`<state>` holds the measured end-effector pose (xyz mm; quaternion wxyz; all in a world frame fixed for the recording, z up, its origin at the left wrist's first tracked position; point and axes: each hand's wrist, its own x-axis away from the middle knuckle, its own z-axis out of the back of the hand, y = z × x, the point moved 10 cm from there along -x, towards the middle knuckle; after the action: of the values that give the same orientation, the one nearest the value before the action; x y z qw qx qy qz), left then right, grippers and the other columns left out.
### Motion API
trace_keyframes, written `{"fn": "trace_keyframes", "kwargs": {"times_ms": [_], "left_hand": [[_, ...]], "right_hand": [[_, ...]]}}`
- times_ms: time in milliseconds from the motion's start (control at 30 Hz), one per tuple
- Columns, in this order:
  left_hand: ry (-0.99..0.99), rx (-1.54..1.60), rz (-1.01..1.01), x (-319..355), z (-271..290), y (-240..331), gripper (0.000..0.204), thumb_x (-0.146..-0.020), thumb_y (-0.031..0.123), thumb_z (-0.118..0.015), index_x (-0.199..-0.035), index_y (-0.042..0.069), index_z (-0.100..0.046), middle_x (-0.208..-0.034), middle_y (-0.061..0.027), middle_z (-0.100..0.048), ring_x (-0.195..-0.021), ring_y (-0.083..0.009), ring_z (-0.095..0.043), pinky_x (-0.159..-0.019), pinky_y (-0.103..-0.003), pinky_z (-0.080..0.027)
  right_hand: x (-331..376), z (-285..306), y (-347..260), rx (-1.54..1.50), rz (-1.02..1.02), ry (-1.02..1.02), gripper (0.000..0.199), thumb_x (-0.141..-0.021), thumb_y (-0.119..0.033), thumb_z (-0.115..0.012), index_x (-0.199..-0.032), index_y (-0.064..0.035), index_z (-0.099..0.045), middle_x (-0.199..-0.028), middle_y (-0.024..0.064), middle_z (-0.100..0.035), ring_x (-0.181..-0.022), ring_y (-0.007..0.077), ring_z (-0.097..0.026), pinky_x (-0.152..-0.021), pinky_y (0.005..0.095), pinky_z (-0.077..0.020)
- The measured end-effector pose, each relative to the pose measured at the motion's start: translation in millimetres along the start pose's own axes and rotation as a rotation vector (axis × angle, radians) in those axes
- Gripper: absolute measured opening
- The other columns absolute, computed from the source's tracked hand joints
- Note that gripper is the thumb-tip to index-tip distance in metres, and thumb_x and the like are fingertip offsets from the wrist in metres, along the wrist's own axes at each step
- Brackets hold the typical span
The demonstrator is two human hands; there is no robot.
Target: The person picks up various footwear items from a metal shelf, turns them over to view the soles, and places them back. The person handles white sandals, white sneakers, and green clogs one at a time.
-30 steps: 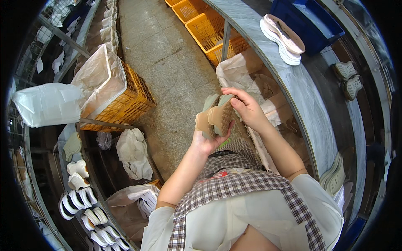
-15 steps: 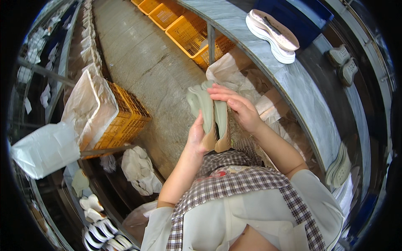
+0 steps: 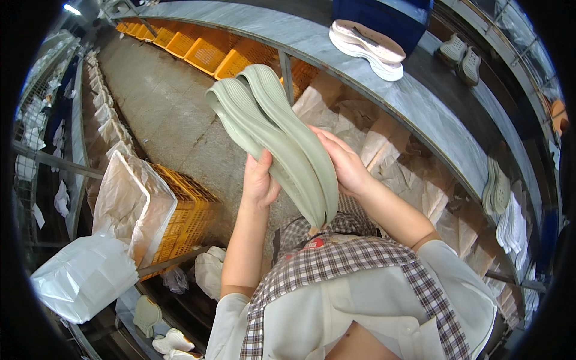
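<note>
A pair of sage-green shoe soles point(image 3: 279, 144) is held side by side in front of my chest, their ribbed sidewalls showing. They slant from upper left down toward my apron, and a bit of tan shows at the lower tip. My left hand point(image 3: 259, 182) grips the left edge, thumb lying on the near sole. Along the right edge, my right hand point(image 3: 345, 167) presses with its fingers together, their tips partly hidden behind the soles.
To the left stands a lined yellow crate point(image 3: 195, 207), with a translucent plastic bag point(image 3: 87, 276) beside it. Beige and white soles point(image 3: 369, 51) lie on the grey bench point(image 3: 420, 99). Green soles point(image 3: 497, 186) stand farther right. Yellow crates point(image 3: 207, 54) sit beneath the bench.
The soles have been turned, so their ribbed sides now show rather than a narrow upright view. My right hand has lowered from their top to the right edge. The head view has shifted.
</note>
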<state>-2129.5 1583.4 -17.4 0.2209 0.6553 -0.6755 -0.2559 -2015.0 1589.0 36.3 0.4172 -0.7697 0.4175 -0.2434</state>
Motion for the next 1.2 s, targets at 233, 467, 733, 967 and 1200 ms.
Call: {"fn": "trace_keyframes", "kwargs": {"times_ms": [233, 467, 733, 967, 1200], "left_hand": [[0.006, 0.068, -0.014, 4, 9, 10, 0.059, -0.088, 0.024, -0.062, -0.135, 0.008, -0.031, -0.125, -0.0086, -0.050, -0.116, -0.0227, -0.050, -0.097, -0.039, -0.044], [-0.069, 0.020, -0.022, 8, -2, 19, 0.062, -0.084, 0.025, -0.067, -0.134, 0.007, -0.034, -0.127, -0.0072, -0.050, -0.116, -0.0221, -0.050, -0.098, -0.037, -0.042], [-0.143, -0.250, -0.098, 11, 3, 39, 0.064, -0.078, 0.017, -0.074, -0.131, 0.005, -0.040, -0.128, -0.0060, -0.050, -0.118, -0.0207, -0.048, -0.099, -0.036, -0.039], [-0.125, -0.335, -0.105, 10, 9, 43, 0.062, -0.078, 0.014, -0.074, -0.130, 0.004, -0.042, -0.127, -0.0065, -0.051, -0.116, -0.0204, -0.049, -0.098, -0.036, -0.038], [-0.099, -0.342, -0.077, 11, 15, 38, 0.059, -0.079, 0.011, -0.072, -0.130, 0.003, -0.042, -0.126, -0.0073, -0.051, -0.116, -0.0201, -0.049, -0.097, -0.035, -0.039]], "right_hand": [[-5, -12, 5, 0.008, -0.045, 0.067, 0.046, -0.100, -0.029, -0.034, -0.134, 0.0017, -0.040, -0.129, 0.0105, -0.050, -0.116, 0.0146, -0.048, -0.099, 0.0285, -0.0380], [-4, -21, 5, -0.037, -0.045, 0.006, 0.044, -0.099, -0.028, -0.036, -0.132, 0.0015, -0.042, -0.127, 0.0106, -0.051, -0.114, 0.0152, -0.050, -0.097, 0.0286, -0.0392], [-6, -31, -11, 0.358, 0.016, -0.197, 0.067, -0.083, -0.021, -0.067, -0.135, 0.0042, -0.034, -0.132, 0.0144, -0.045, -0.122, 0.0205, -0.043, -0.102, 0.0321, -0.0348], [-6, -38, -16, 0.535, 0.079, -0.225, 0.088, -0.069, -0.017, -0.081, -0.138, 0.0041, -0.030, -0.136, 0.0153, -0.041, -0.127, 0.0227, -0.038, -0.106, 0.0343, -0.0304], [-6, -36, -17, 0.599, 0.123, -0.232, 0.089, -0.068, -0.019, -0.081, -0.137, 0.0031, -0.030, -0.134, 0.0154, -0.042, -0.126, 0.0230, -0.039, -0.105, 0.0353, -0.0313]]}}
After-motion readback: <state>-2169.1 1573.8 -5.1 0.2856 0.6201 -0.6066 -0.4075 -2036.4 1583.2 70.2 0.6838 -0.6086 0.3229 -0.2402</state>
